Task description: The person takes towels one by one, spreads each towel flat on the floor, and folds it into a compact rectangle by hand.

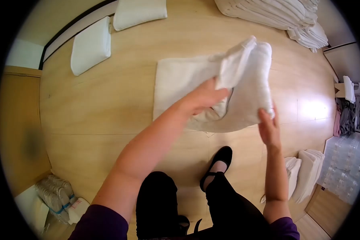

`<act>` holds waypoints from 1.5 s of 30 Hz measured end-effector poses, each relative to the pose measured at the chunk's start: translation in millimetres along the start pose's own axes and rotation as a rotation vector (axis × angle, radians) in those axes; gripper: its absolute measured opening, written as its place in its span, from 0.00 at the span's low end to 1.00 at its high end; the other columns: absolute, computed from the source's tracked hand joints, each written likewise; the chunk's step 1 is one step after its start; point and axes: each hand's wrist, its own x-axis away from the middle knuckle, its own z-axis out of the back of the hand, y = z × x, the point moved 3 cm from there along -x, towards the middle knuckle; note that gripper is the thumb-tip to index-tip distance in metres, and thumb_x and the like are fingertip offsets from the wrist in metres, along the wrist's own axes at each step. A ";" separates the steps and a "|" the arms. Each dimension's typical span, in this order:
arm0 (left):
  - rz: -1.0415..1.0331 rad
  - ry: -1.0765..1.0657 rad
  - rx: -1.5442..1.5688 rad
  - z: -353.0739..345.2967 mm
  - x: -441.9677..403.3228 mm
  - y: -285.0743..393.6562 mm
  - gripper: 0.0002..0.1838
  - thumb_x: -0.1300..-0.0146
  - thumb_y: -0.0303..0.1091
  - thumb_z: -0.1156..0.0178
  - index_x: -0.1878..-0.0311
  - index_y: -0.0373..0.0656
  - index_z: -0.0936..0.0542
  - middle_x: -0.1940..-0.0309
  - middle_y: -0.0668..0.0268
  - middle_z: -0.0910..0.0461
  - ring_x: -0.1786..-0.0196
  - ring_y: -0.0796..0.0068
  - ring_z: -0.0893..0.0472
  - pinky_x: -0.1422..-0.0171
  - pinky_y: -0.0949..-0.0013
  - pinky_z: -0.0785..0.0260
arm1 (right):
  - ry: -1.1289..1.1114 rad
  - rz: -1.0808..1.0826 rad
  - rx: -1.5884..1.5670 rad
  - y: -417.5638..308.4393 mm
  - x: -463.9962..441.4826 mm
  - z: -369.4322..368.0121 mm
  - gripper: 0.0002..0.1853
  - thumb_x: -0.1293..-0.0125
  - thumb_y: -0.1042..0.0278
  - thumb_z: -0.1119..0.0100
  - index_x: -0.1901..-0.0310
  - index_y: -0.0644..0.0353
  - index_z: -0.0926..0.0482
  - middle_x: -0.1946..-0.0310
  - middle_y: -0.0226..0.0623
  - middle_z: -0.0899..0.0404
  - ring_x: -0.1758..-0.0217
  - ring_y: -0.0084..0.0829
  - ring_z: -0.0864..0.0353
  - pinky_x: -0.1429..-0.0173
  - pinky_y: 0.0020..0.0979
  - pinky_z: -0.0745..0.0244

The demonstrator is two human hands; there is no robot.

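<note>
A thick white towel (184, 74) lies on the wooden floor in front of me, its left part flat and its right part lifted and folding over. My left hand (208, 96) is closed on a bunched inner edge near the towel's middle, slightly blurred. At the lower right corner, my right hand (270, 126) pinches the raised end between thumb and fingers. A loose flap of the cloth stands up between the hands at the far side. Some of the left fingers are hidden by the fabric.
Folded white towels (91, 46) lie at the far left, with another (140, 14) beside them. A large white pile (268, 12) sits at the far right. More folded cloths (309, 174) and clear plastic packs (344, 168) are at right. Wrapped bundles (56, 196) stand lower left. My shoe (222, 158) is near the towel.
</note>
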 end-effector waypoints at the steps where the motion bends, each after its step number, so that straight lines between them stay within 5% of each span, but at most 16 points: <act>1: 0.004 0.100 0.032 19.5 5.8 -7.4 0.29 0.40 0.42 0.42 0.40 0.39 0.36 0.48 0.62 0.28 0.48 0.70 0.27 0.45 0.62 0.33 | 0.010 0.020 -0.101 -9.8 0.8 8.0 0.29 0.36 0.71 0.46 0.35 0.63 0.45 0.44 0.34 0.33 0.43 0.24 0.33 0.39 0.27 0.38; 7: -0.187 0.565 0.442 188.3 170.5 -45.2 0.24 0.41 0.32 0.45 0.42 0.35 0.33 0.46 0.58 0.28 0.44 0.66 0.29 0.39 0.61 0.35 | 0.384 0.241 -0.135 -75.4 -10.5 149.9 0.25 0.34 0.56 0.52 0.38 0.55 0.41 0.49 0.33 0.29 0.45 0.27 0.31 0.41 0.32 0.36; 10: 0.025 0.750 0.245 219.6 253.4 -110.0 0.29 0.43 0.28 0.46 0.37 0.38 0.40 0.45 0.59 0.30 0.43 0.65 0.29 0.38 0.61 0.36 | 1.118 0.079 0.477 -45.5 10.0 211.2 0.24 0.36 0.59 0.47 0.41 0.59 0.37 0.55 0.32 0.26 0.52 0.23 0.30 0.45 0.27 0.35; 15: 0.307 0.915 -0.119 210.6 258.4 -284.0 0.26 0.48 0.29 0.44 0.43 0.37 0.33 0.53 0.61 0.25 0.52 0.68 0.25 0.48 0.64 0.33 | 0.116 0.081 0.972 125.4 -8.9 84.2 0.31 0.41 0.59 0.42 0.38 0.61 0.39 0.44 0.44 0.34 0.40 0.36 0.36 0.39 0.34 0.39; 17: 0.337 1.034 -0.149 205.9 252.8 -292.3 0.23 0.49 0.31 0.44 0.47 0.36 0.30 0.57 0.60 0.23 0.56 0.68 0.24 0.51 0.63 0.32 | -0.253 0.092 1.319 151.4 2.9 -5.3 0.45 0.45 0.49 0.40 0.31 0.53 0.53 0.33 0.51 0.53 0.33 0.59 0.51 0.34 0.49 0.46; 21: 0.285 1.129 -0.306 221.2 249.3 -297.1 0.21 0.51 0.34 0.45 0.52 0.34 0.27 0.62 0.55 0.22 0.59 0.65 0.22 0.54 0.64 0.31 | -0.001 -0.116 1.915 156.7 -9.8 -7.8 0.47 0.50 0.57 0.38 0.32 0.28 0.57 0.30 0.43 0.61 0.34 0.63 0.54 0.47 0.62 0.35; 23: 0.399 1.120 -0.337 242.4 254.2 -301.5 0.23 0.51 0.35 0.45 0.51 0.35 0.27 0.60 0.53 0.22 0.57 0.61 0.22 0.53 0.62 0.31 | 0.183 0.252 1.747 167.3 -32.6 45.7 0.35 0.45 0.68 0.46 0.34 0.39 0.45 0.37 0.34 0.41 0.42 0.58 0.36 0.48 0.47 0.29; 25: 0.539 1.122 -0.495 269.7 263.1 -304.7 0.25 0.50 0.35 0.46 0.47 0.36 0.29 0.57 0.52 0.23 0.54 0.59 0.23 0.51 0.62 0.31 | 0.005 -0.010 1.625 140.1 -63.1 79.6 0.28 0.45 0.66 0.47 0.40 0.51 0.35 0.47 0.46 0.30 0.48 0.47 0.28 0.48 0.42 0.29; 26: 0.624 1.122 -0.643 292.9 273.1 -306.5 0.27 0.49 0.34 0.46 0.44 0.37 0.31 0.55 0.52 0.23 0.53 0.60 0.23 0.50 0.62 0.32 | 0.080 0.255 1.606 113.9 -70.9 103.7 0.25 0.46 0.64 0.46 0.45 0.58 0.31 0.56 0.49 0.24 0.53 0.47 0.25 0.52 0.41 0.28; 29: 0.376 1.360 -0.879 394.5 364.1 -335.5 0.27 0.49 0.38 0.44 0.44 0.38 0.29 0.52 0.50 0.24 0.50 0.52 0.25 0.46 0.57 0.33 | 0.307 -0.034 1.246 -16.6 -90.4 168.3 0.09 0.45 0.63 0.44 0.75 0.59 0.25 0.82 0.32 0.27 0.80 0.25 0.31 0.74 0.31 0.34; 31: 0.325 1.429 -0.886 405.6 382.0 -304.0 0.28 0.50 0.36 0.43 0.43 0.39 0.31 0.50 0.51 0.26 0.48 0.52 0.27 0.43 0.58 0.35 | 0.474 0.158 0.977 -62.1 -86.3 248.8 0.19 0.45 0.62 0.41 0.54 0.60 0.28 0.67 0.37 0.23 0.69 0.29 0.25 0.65 0.32 0.29; 33: 0.331 1.364 -0.889 411.1 372.1 -284.7 0.32 0.51 0.32 0.42 0.39 0.41 0.37 0.44 0.52 0.31 0.43 0.55 0.31 0.40 0.59 0.38 | 0.980 0.344 1.869 -81.4 -66.2 269.2 0.32 0.46 0.61 0.38 0.41 0.62 0.37 0.51 0.47 0.28 0.50 0.40 0.27 0.47 0.39 0.31; 35: 0.318 1.302 -0.899 421.9 345.1 -265.4 0.38 0.52 0.28 0.42 0.35 0.43 0.42 0.39 0.53 0.36 0.39 0.59 0.34 0.36 0.60 0.41 | 0.941 0.236 1.690 -42.8 -62.8 302.8 0.39 0.47 0.60 0.36 0.37 0.64 0.43 0.41 0.52 0.36 0.37 0.48 0.38 0.34 0.43 0.43; 39: 0.511 1.071 -0.928 348.3 207.4 -240.8 0.48 0.56 0.35 0.38 0.31 0.66 0.50 0.32 0.50 0.53 0.31 0.45 0.50 0.30 0.53 0.52 | 0.134 0.376 1.463 118.1 -65.8 193.3 0.38 0.43 0.61 0.39 0.34 0.61 0.46 0.36 0.54 0.45 0.31 0.51 0.51 0.30 0.44 0.53; 41: 0.652 1.163 -0.919 349.9 187.5 -233.7 0.48 0.56 0.34 0.39 0.32 0.72 0.51 0.31 0.48 0.56 0.31 0.41 0.53 0.30 0.50 0.54 | -0.120 -0.068 1.566 152.4 -64.2 142.8 0.40 0.42 0.47 0.45 0.31 0.46 0.51 0.33 0.58 0.56 0.27 0.51 0.66 0.29 0.51 0.66; 45: 0.722 1.141 -0.838 350.9 184.9 -204.8 0.45 0.57 0.31 0.39 0.34 0.68 0.46 0.31 0.51 0.59 0.30 0.41 0.55 0.31 0.46 0.54 | -0.210 -0.292 1.705 131.2 -92.4 156.3 0.44 0.43 0.41 0.47 0.30 0.43 0.59 0.33 0.65 0.62 0.27 0.51 0.73 0.30 0.54 0.72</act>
